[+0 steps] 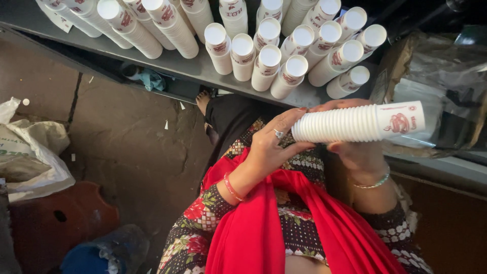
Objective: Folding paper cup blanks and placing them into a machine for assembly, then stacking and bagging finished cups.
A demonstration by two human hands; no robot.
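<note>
Cup stack [355,123] lies on its side above the lap, long axis running left to right, printed base end pointing right and open rims toward the left hand [269,147]. That hand's fingers curl around the rim end, thumb beneath, closed on it. Right hand [357,152] cradles the middle from below, fingers wrapped over the far side. More stacks [264,56] stand on the grey shelf [177,63] just beyond.

Grey desk [187,68] runs along the top, loaded with stacks of white paper cups [284,56] lying on their sides — open ends facing out. Below it there's a cracked stone floor [127,147] with a white bag [30,152] on it and a few paper scraps.
</note>
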